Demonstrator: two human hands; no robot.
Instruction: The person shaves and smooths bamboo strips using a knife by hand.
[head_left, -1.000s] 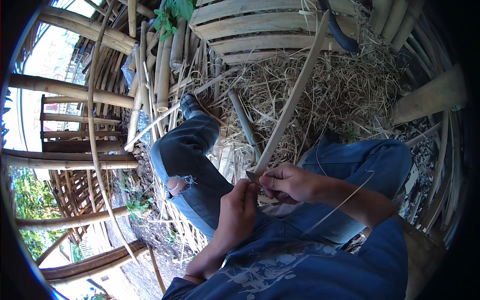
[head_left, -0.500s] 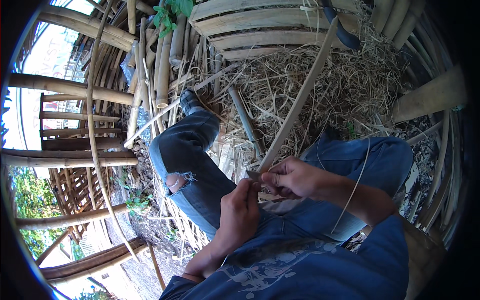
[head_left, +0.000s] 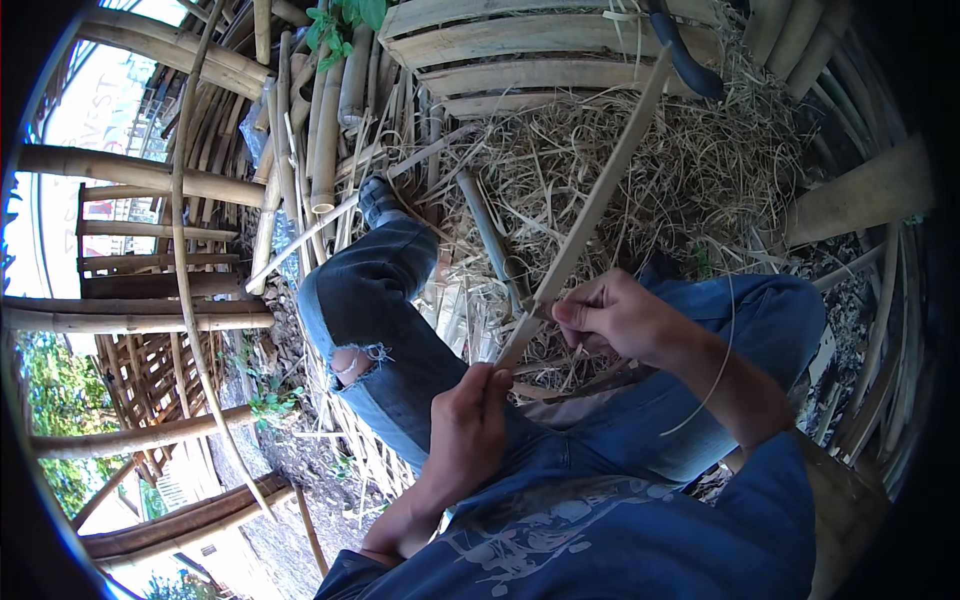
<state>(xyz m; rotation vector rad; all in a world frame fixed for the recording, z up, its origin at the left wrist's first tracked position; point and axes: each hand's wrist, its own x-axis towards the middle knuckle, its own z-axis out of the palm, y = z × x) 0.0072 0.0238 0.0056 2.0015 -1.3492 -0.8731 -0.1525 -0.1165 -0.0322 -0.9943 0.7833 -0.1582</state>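
Observation:
A long, pale bamboo strip (head_left: 600, 205) slants from my lap up and away to the right across the shavings. Its near end is pinched between the thumb and fingers of my left hand (head_left: 468, 420), above my left thigh. My right hand (head_left: 620, 315) is closed round a small knife (head_left: 543, 309), whose dark blade lies against the strip a little beyond my left hand. The knife's handle is hidden inside my fingers. A thin, curled sliver (head_left: 722, 372) hangs by my right forearm.
Bamboo shavings (head_left: 660, 170) are heaped in front of me. A slatted bamboo panel (head_left: 540, 45) stands beyond, with a dark curved handle (head_left: 685, 55) near it. A bamboo piece (head_left: 487, 232) lies by my left foot. Bamboo poles (head_left: 325, 150) and a bamboo frame (head_left: 140, 180) are on the left.
My right hand has moved up and away along the strip with the knife, leaving my left hand. My left hand has shifted slightly toward me and left.

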